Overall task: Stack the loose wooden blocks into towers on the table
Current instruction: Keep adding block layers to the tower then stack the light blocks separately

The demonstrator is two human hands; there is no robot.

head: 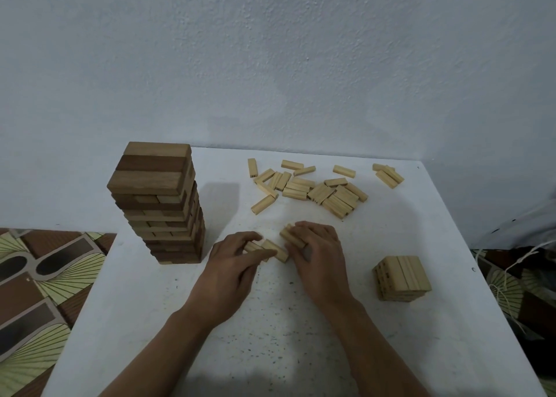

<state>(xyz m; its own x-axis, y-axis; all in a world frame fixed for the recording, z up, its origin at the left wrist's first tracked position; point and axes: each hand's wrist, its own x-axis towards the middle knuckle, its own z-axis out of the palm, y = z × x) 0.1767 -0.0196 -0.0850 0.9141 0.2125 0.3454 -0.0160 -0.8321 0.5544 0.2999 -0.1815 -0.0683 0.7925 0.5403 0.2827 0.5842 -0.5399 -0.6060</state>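
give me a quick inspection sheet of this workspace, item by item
surface: white table, speckled with dark marks
job's things: tall tower at left; short stack at right; loose blocks scattered at the far side
clutter: nothing seen
grippers: left hand grips the front blocks; right hand grips a small bundle beside them
cables: white string off the table's right edge
surroundings: pale wall behind; patterned floor covering on both sides

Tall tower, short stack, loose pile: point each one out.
tall tower (156,210): head view, middle of its front face.
short stack (401,271): head view, its top layer.
loose pile (323,192): head view, a block near its centre.
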